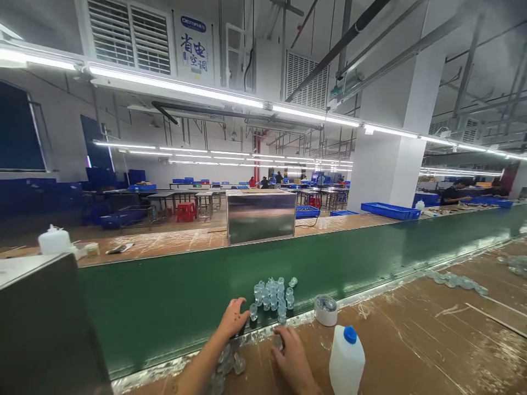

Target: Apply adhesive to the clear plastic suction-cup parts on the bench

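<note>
My left hand (235, 318) reaches over the near edge of the green conveyor belt (173, 296). Its fingers are apart beside a small, clear, knobbly piece (253, 312) standing at the edge of a group. That group of similar translucent pieces (270, 293) stands closely packed on the belt, and one more piece (293, 282) lies a little apart behind it. Over the brown worktop my right hand (293, 354) has its thumb and fingers closed around another clear piece (278, 342). Below my left forearm, more clear pieces (239, 363) lie heaped, partly hidden by the arm.
A roll of clear tape (325, 310) and a white bottle with a blue cap (348, 359) stand right of my right hand. A metal box (261, 218) stands beyond the belt. A dark panel (45, 329) rises at left. Blue trays (390, 210) sit across the belt.
</note>
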The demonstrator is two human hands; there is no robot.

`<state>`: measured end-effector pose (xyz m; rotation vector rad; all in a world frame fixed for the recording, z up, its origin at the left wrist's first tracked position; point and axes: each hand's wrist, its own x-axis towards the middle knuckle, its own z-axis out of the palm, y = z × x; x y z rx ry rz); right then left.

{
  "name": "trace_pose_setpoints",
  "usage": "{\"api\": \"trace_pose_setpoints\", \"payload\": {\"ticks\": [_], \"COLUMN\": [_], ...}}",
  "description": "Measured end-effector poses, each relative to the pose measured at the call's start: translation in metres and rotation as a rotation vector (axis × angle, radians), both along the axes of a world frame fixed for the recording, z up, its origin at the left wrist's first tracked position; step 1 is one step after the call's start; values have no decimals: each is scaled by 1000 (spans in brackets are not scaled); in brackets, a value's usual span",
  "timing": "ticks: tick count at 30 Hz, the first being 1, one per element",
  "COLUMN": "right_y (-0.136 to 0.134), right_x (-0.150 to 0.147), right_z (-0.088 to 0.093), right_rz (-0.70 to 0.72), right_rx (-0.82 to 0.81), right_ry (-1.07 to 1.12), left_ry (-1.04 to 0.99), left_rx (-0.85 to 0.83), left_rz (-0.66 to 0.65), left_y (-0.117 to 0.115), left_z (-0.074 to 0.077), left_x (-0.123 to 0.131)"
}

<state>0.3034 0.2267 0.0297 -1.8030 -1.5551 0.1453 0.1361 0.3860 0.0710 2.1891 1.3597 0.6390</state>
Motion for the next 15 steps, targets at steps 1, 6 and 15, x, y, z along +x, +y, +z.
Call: {"api": "trace_pose_setpoints", "payload": {"ticks": [1,6,15], "right_y": [17,84,96], "right_x": [1,13,6], "right_z": [4,14,-6], "right_rz": [-21,-73,-51], "right_rx": [9,19,46], "right_ry": [10,9,-45], "left_ry": [-2,-59,-365], "left_rx": [-15,-122,-390], "left_rz": [2,-5,32], "left_y": [-3,-4,-11], "left_z": [-1,-5,-11], "left_x": [-1,4,51]}}
